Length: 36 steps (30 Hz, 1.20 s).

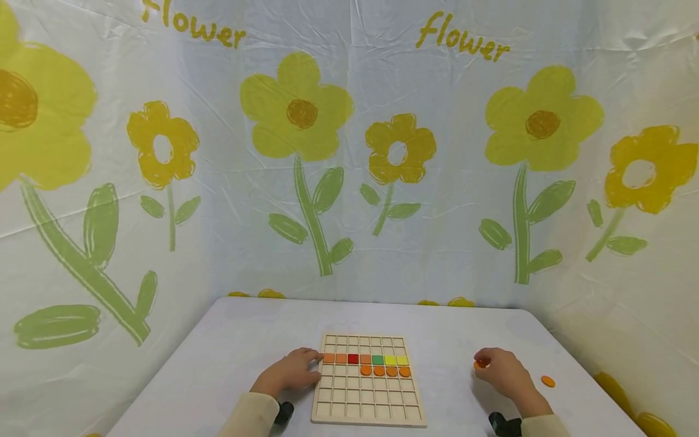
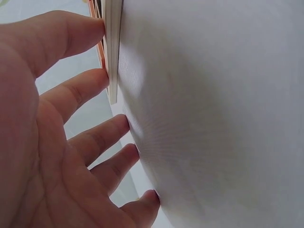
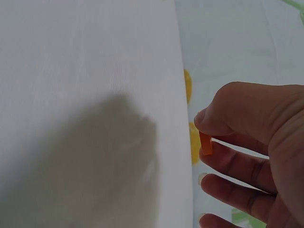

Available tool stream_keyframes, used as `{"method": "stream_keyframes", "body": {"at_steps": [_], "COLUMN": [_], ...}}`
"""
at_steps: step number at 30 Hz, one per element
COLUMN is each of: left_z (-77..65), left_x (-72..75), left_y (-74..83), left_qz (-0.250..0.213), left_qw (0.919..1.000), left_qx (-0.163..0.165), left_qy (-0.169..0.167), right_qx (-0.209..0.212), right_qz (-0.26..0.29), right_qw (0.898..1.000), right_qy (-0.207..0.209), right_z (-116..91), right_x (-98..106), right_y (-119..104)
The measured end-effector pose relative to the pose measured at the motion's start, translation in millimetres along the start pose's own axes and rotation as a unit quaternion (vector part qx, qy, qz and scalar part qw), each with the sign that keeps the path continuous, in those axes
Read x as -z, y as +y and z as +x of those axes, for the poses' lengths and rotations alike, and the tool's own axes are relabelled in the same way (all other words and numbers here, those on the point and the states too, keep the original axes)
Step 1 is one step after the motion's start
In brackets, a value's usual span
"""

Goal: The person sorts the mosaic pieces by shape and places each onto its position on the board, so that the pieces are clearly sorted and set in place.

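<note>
A wooden grid board [image 1: 369, 397] lies on the table in the head view. One row holds square tiles: orange tiles [image 1: 341, 359], a red tile [image 1: 353, 359], a green tile [image 1: 377, 360] and yellow tiles [image 1: 390, 360]. Below that row, several orange discs [image 1: 379, 371] sit in the right-hand cells. My left hand [image 1: 292, 371] touches the board's left edge with thumb and a finger, its other fingers spread on the tabletop. Right of the board, my right hand [image 1: 505, 371] pinches an orange disc [image 3: 205, 143] between thumb and fingers, above the table.
Another orange disc [image 1: 548, 381] lies flat on the white table [image 1: 262, 321], to the right of my right hand. Cloth walls [image 1: 349, 243] printed with yellow flowers rise behind the table and on both sides.
</note>
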<state>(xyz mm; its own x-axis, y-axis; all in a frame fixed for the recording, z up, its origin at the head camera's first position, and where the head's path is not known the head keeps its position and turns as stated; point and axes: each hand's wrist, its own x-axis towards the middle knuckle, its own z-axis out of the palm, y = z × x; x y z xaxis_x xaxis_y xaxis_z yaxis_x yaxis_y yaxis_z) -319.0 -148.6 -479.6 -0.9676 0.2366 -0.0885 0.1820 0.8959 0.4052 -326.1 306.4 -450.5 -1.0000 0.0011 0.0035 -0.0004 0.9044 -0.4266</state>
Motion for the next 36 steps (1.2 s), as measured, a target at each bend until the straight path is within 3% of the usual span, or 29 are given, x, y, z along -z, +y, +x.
{"method": "stream_keyframes", "body": {"at_steps": [16, 36], "left_z": [1.5, -0.7], "left_x": [-1.6, 0.4], "left_y": [-0.7, -0.4], "left_qz": [-0.003, -0.013], "left_qw": [1.0, 0.9998], "left_qx": [0.009, 0.014], "left_qy": [0.003, -0.003], "right_qx": [0.041, 0.104], "right_qz": [-0.009, 0.007], "right_qw": [0.999, 0.994], "right_qy": [0.019, 0.016], "right_z": [5.2, 3.6], "right_x": [-27.9, -55.2], "right_y": [-55.8, -108.8]}}
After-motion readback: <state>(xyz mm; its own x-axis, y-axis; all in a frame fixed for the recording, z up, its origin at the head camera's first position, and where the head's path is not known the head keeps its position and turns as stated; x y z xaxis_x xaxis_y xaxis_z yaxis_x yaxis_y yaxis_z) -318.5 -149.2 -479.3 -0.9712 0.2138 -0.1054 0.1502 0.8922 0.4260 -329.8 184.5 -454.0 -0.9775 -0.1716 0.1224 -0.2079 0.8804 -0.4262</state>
